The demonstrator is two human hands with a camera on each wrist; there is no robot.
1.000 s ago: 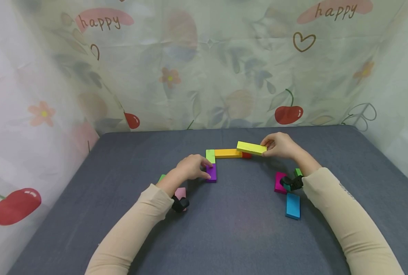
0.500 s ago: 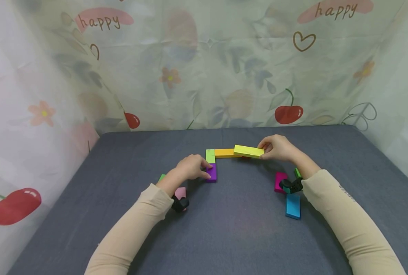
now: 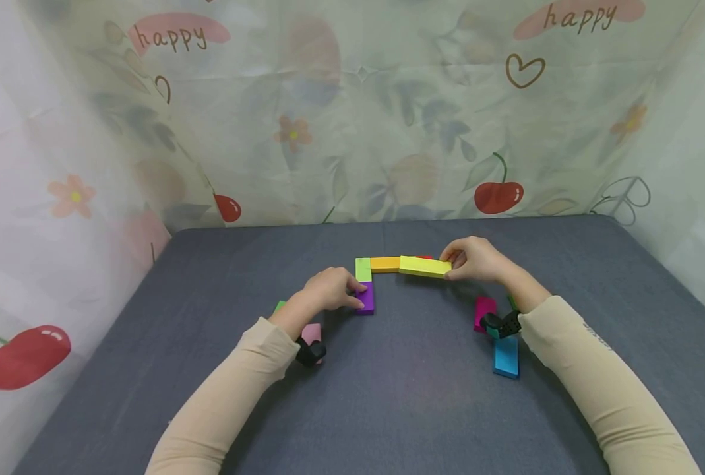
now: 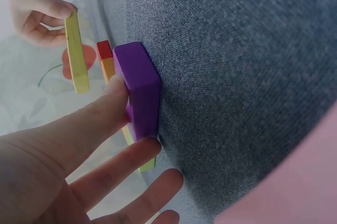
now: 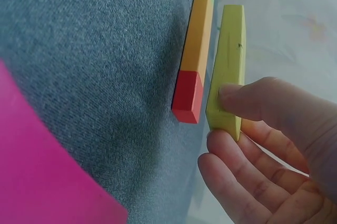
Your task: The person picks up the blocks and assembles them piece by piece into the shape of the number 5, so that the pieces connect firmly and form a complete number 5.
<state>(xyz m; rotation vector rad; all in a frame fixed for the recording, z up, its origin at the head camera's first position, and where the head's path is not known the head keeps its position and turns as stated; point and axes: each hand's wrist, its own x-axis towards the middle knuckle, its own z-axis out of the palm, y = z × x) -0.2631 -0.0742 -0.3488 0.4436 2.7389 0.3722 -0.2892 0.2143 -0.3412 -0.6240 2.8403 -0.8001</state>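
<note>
My right hand (image 3: 475,258) pinches a long yellow block (image 5: 229,66) near one end, between thumb and fingertips. The right wrist view shows that block raised off the table, apart from the row. In the head view it overlaps the orange block (image 3: 384,265) and most of the red block (image 5: 187,95). My left hand (image 3: 330,288) holds a purple block (image 4: 138,79) with thumb and index finger on it; the other fingers are spread beside it. Beyond the purple block a light green block (image 3: 363,269) lies in line, and the orange and red ones run rightward from there.
By my right wrist lie a magenta block (image 3: 484,310), a blue block (image 3: 506,357) and partly hidden green and teal blocks. A pink block (image 3: 311,333) and a green one (image 3: 279,306) show by the left forearm. A printed curtain (image 3: 352,132) hangs behind the dark table (image 3: 411,409).
My right hand has moved slightly left and nearer to me with the yellow block, which now covers more of the orange block in the head view. The left hand has stayed in place.
</note>
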